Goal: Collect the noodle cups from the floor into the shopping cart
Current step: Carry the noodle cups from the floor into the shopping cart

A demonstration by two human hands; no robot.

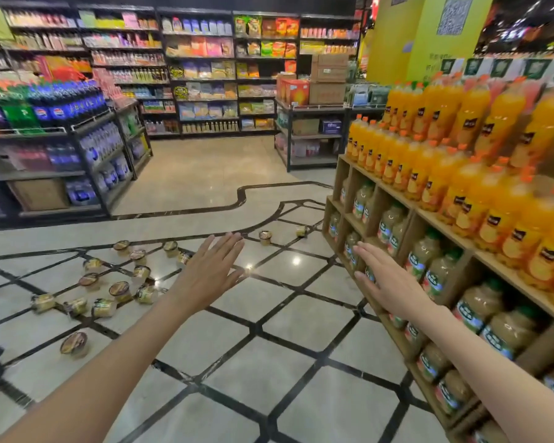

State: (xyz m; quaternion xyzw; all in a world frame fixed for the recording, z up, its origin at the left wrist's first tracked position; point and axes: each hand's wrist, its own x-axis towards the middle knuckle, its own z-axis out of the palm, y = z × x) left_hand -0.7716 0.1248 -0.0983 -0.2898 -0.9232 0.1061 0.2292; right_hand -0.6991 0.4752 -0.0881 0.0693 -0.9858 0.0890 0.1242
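Task at start: noodle cups [119, 290] all on floor [301, 314], cart unseen; left hand [210, 273] and right hand [389, 282] flat, fingers straight, holding nothing.

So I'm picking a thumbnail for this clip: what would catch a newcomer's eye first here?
Probably the wall of bright orange juice bottles stacked on the wooden shelf unit at right. Next, the noodle cups scattered over the tiled floor at left, some upright, some tipped. In front, the left hand and right hand reach forward, open and empty.
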